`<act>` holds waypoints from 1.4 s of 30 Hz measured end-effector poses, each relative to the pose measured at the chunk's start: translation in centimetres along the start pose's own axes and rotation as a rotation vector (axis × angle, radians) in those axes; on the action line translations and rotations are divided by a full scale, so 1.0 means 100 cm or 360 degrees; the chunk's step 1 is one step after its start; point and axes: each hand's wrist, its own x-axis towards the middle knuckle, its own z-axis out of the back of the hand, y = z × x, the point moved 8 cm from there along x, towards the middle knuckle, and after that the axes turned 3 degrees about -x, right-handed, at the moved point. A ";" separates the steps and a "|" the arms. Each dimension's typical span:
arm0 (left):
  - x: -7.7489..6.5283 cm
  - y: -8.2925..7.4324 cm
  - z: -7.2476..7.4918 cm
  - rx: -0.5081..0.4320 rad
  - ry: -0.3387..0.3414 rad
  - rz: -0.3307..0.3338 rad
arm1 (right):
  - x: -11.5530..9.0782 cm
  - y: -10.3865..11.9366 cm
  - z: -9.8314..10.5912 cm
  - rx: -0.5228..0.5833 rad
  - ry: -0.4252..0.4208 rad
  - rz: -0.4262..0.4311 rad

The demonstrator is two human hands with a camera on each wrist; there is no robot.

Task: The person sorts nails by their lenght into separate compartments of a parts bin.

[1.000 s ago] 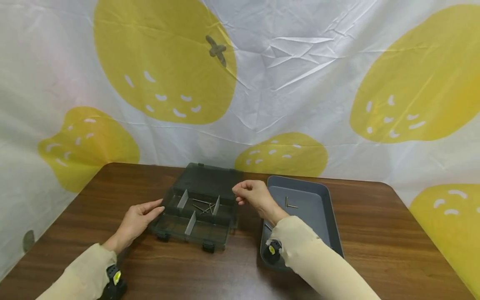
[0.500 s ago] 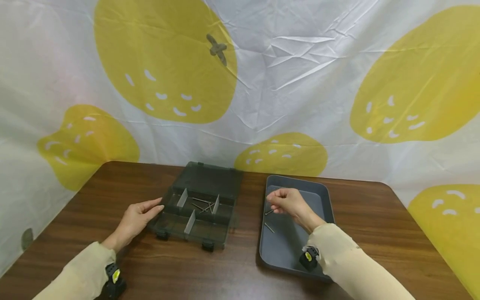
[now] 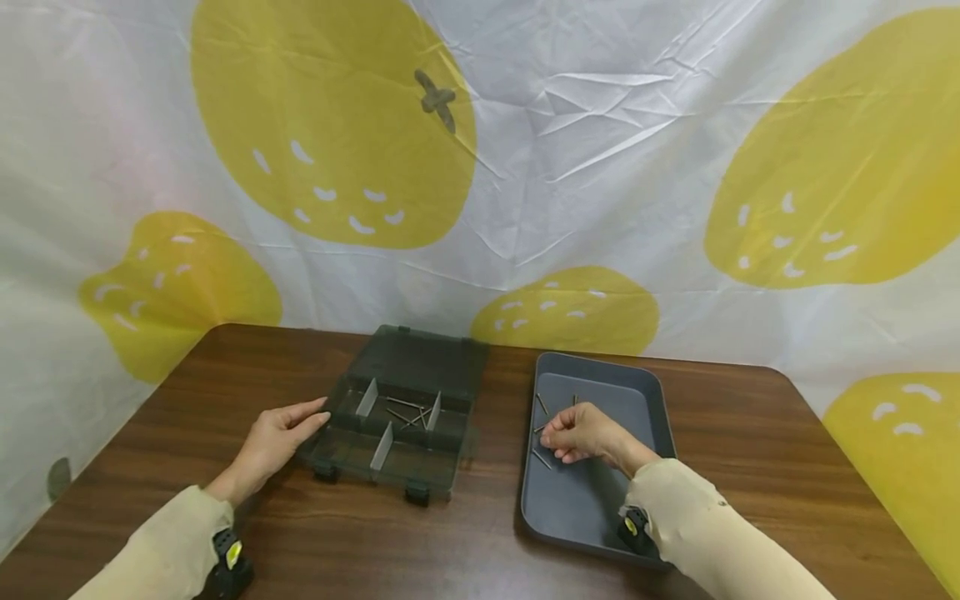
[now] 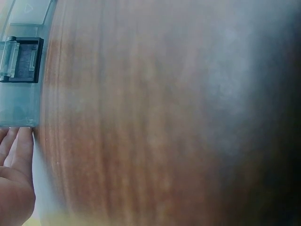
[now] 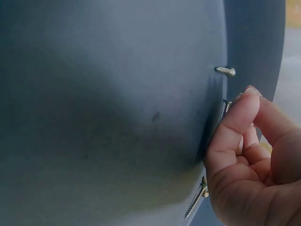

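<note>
A dark translucent compartment box stands with its lid laid back. Several screws lie in its middle compartment, between light dividers. My left hand touches the box's left side with fairly straight fingers; in the left wrist view the fingers meet the wall near a black latch. Over a grey tray is my right hand, thumb and forefinger tips together and the other fingers curled, close to a screw. Whether anything sits between those tips is hidden. Another screw lies near the tray's left wall.
More screws lie along the tray's left side, one screw near the wall in the right wrist view. A strip of brown wooden table separates box and tray. A lemon-print cloth hangs behind the table's far edge.
My right hand has moved right from beside the box to the tray, then lower toward the screws at its left side. The left hand and the box have stayed in place.
</note>
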 end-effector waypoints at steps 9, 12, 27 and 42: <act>-0.001 -0.001 0.000 0.0002 -0.0009 0.0019 | -0.002 0.006 -0.005 -0.0200 0.0003 0.0131; -0.002 -0.002 0.000 0.0003 -0.0009 0.0020 | -0.003 0.007 -0.007 -0.0257 -0.0005 0.0169; -0.001 -0.003 0.000 0.0011 0.0003 0.0013 | -0.005 0.012 -0.008 -0.0421 -0.0088 0.0241; -0.003 -0.003 0.000 0.0022 0.0007 0.0014 | -0.005 0.013 -0.013 -0.0505 -0.0058 0.0254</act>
